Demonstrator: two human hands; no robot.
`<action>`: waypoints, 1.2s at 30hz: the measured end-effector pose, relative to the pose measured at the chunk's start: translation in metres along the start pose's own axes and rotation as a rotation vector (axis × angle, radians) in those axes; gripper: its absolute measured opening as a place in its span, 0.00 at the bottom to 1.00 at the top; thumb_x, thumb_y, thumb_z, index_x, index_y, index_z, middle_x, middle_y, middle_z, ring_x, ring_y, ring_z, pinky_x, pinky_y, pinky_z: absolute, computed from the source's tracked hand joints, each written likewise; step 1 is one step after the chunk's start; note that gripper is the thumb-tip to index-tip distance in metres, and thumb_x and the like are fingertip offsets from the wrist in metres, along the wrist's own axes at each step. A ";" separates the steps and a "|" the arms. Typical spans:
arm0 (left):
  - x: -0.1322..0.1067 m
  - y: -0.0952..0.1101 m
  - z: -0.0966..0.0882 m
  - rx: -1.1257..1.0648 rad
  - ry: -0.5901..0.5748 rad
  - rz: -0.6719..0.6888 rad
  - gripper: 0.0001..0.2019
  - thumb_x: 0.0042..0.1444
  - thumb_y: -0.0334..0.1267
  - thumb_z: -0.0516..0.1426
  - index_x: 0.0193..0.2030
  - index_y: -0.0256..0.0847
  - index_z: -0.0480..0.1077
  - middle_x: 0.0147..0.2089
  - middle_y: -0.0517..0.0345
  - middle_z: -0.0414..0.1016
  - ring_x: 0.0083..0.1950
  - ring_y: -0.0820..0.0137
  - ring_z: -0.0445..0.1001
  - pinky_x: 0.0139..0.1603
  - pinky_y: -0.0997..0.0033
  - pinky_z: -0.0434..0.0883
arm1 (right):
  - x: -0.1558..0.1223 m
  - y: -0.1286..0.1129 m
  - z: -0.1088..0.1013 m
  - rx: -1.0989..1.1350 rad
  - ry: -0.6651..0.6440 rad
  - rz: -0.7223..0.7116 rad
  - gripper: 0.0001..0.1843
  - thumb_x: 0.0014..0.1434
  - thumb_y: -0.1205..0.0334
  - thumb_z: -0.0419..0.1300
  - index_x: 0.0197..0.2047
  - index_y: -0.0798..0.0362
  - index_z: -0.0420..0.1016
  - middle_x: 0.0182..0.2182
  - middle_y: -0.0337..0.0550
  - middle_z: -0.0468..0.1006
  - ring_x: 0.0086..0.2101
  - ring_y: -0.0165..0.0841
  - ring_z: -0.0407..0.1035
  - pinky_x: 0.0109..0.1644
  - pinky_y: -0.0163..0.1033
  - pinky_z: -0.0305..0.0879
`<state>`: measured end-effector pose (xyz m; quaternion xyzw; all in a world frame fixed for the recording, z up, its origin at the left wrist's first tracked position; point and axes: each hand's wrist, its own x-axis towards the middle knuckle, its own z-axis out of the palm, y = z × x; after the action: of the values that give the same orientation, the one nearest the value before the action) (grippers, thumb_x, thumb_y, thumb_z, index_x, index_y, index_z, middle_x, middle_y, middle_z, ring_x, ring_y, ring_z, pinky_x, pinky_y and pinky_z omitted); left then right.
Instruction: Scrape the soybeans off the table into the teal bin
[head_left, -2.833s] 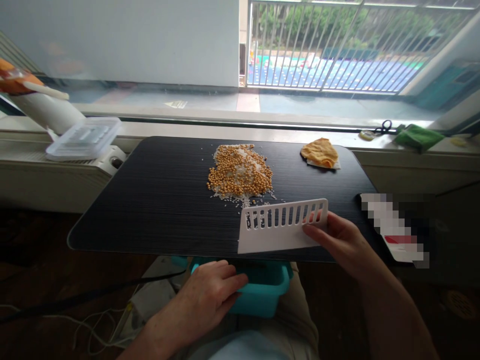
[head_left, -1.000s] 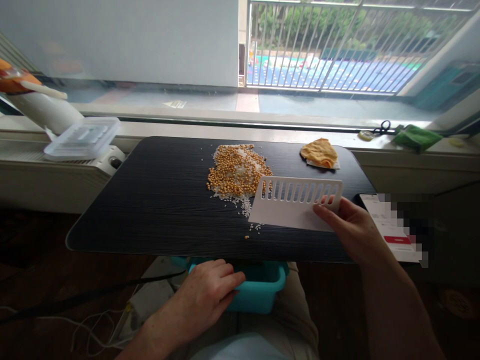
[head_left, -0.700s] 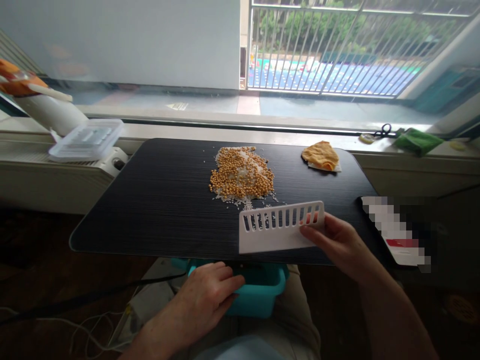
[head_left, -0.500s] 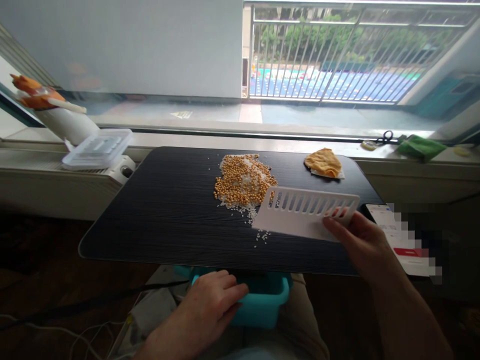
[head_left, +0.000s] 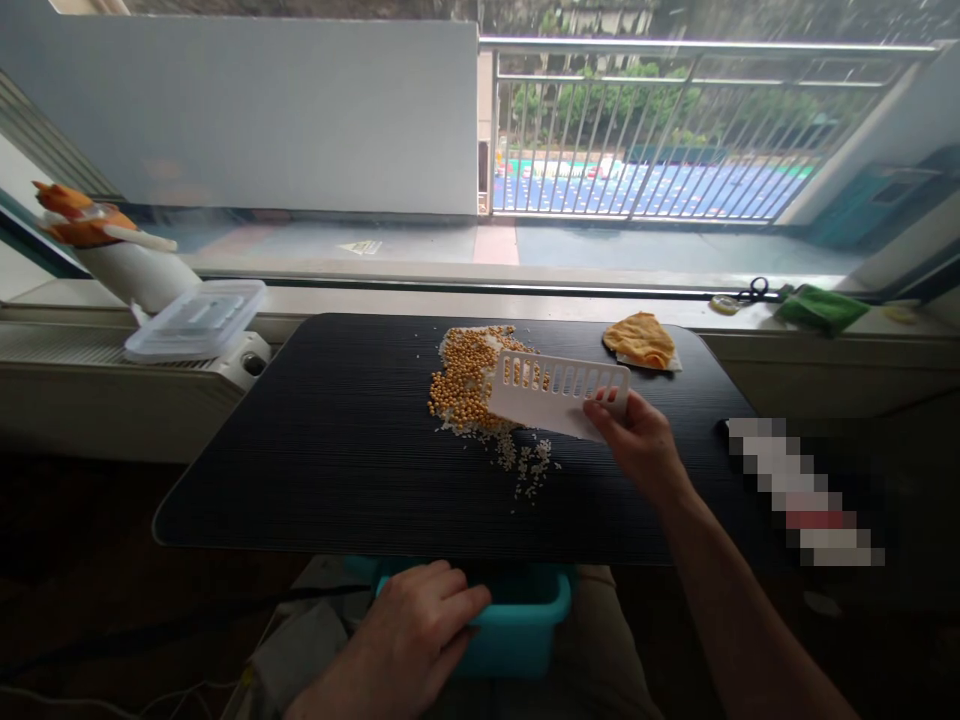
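Note:
My right hand (head_left: 637, 440) grips a white slotted plastic scraper (head_left: 551, 397) by its right end. The scraper stands over the right side of a pile of yellow beans mixed with white rice (head_left: 469, 380) on the black tabletop (head_left: 322, 440). A trail of white rice grains (head_left: 529, 465) lies just below the scraper. My left hand (head_left: 416, 635) rests with curled fingers on the rim of a teal plastic bin (head_left: 525, 610) held under the table's near edge.
An orange cloth (head_left: 641, 338) lies at the table's far right. A clear lidded box (head_left: 196, 318) and a white cup (head_left: 127, 265) sit on the sill at left. Scissors (head_left: 742, 293) and a green cloth (head_left: 821, 308) are on the sill at right. A blurred-out card (head_left: 802, 490) lies on the right.
My right hand has swept the scraper back and forth between the pile and the near edge; now it is pushed up into the pile's right side, leaving more loose rice below. My left hand stays on the bin.

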<state>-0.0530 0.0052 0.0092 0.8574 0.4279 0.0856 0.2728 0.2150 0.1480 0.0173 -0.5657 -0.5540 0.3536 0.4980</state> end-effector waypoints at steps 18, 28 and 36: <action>-0.002 -0.001 0.000 0.007 0.006 -0.023 0.11 0.58 0.23 0.60 0.43 0.41 0.73 0.37 0.59 0.74 0.38 0.64 0.72 0.37 0.67 0.65 | -0.020 -0.009 -0.015 -0.007 0.002 0.011 0.12 0.53 0.52 0.67 0.32 0.50 0.74 0.27 0.37 0.71 0.28 0.31 0.65 0.32 0.36 0.64; -0.010 -0.007 -0.003 0.036 0.052 -0.013 0.09 0.57 0.23 0.59 0.42 0.40 0.72 0.36 0.58 0.73 0.36 0.64 0.72 0.35 0.67 0.65 | -0.038 -0.014 -0.003 0.031 -0.132 0.046 0.10 0.55 0.52 0.66 0.33 0.50 0.76 0.27 0.38 0.75 0.28 0.32 0.66 0.31 0.35 0.66; -0.021 -0.015 -0.004 0.059 0.091 -0.027 0.09 0.58 0.24 0.58 0.42 0.40 0.72 0.35 0.58 0.73 0.36 0.64 0.72 0.35 0.68 0.66 | -0.046 -0.013 -0.001 0.019 -0.288 0.088 0.11 0.56 0.52 0.66 0.36 0.50 0.77 0.30 0.40 0.79 0.30 0.34 0.70 0.35 0.37 0.68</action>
<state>-0.0779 -0.0023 0.0056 0.8544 0.4539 0.1078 0.2287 0.2060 0.1012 0.0235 -0.5279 -0.5911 0.4580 0.4026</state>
